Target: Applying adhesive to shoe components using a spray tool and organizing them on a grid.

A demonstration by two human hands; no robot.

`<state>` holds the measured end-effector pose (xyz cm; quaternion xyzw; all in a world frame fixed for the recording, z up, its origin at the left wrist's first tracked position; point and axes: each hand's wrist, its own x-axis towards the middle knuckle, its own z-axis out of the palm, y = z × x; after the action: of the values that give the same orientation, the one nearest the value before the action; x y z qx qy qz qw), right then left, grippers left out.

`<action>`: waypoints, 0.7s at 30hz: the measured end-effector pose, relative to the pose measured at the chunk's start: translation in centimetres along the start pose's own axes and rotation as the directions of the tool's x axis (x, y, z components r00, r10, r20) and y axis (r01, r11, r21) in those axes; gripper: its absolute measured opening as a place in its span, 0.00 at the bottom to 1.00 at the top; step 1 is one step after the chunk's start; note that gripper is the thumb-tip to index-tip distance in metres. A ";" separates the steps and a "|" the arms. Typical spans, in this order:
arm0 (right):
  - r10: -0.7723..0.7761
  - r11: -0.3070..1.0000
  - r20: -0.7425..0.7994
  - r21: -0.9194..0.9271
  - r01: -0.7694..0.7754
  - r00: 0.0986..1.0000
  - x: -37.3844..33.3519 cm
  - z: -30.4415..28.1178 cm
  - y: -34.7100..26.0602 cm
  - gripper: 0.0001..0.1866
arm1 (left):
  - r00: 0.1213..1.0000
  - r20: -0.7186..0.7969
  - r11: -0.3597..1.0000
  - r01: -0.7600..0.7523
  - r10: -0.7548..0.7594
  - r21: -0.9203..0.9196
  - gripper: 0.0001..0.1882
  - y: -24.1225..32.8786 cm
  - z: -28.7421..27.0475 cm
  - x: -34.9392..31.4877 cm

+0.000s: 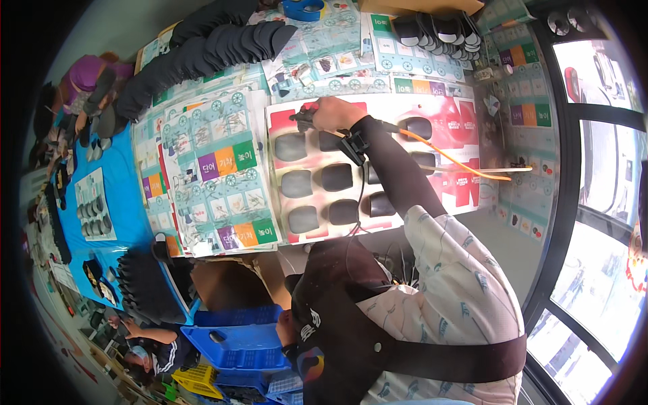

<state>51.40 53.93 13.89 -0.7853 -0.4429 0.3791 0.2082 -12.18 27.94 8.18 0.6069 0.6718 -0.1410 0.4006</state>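
Note:
My right hand (335,113) reaches over the board at the table's middle, its fingers wrapped round a dark spray gun (306,119). Below and around it, rounded dark pieces lie in rows on a red-and-white sheet (459,111). Those on the left, such as one grey piece (294,182), look paler; another piece (337,177) is darker. My forearm hides part of the right rows. Low by my body, my left hand (286,328) hangs beside a blue plastic crate (233,317); its fingers are mostly hidden.
An orange hose (459,162) runs rightward from beneath my right arm. Printed sheets (209,169) cover the table to the left. Stacked dark curved pieces (223,50) line the far edge, near a blue tape roll (303,9). Another person (158,351) works at lower left. Windows (601,155) stand right.

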 end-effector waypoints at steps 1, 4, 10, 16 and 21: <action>0.081 0.996 0.117 0.017 -0.083 0.990 0.2 -0.5 0.0 0.16 | 1.000 0.007 1.000 -0.017 0.017 0.011 0.13 -0.2 0.0 0.1; 0.102 0.992 0.104 0.065 -0.110 0.989 0.6 -0.1 0.8 0.13 | 0.998 0.007 0.997 -0.067 0.068 -0.028 0.13 -0.3 0.0 0.5; 0.186 0.970 0.274 0.100 -0.220 0.944 0.5 0.6 1.1 0.11 | 0.999 -0.018 0.999 -0.041 0.040 -0.035 0.13 -0.2 0.3 0.7; 0.209 0.968 0.321 0.065 -0.241 0.924 -0.6 0.1 0.0 0.14 | 1.000 -0.029 0.997 -0.012 0.009 -0.072 0.14 -0.1 0.7 0.2; 0.097 0.988 0.147 0.109 -0.113 0.984 -1.3 1.2 0.3 0.23 | 0.999 -0.031 0.997 -0.036 0.033 -0.072 0.14 0.2 0.7 0.8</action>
<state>50.20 52.69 13.49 -0.7654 -0.3915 0.4694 0.2015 -11.72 28.07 7.25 0.6056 0.6718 -0.1006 0.4146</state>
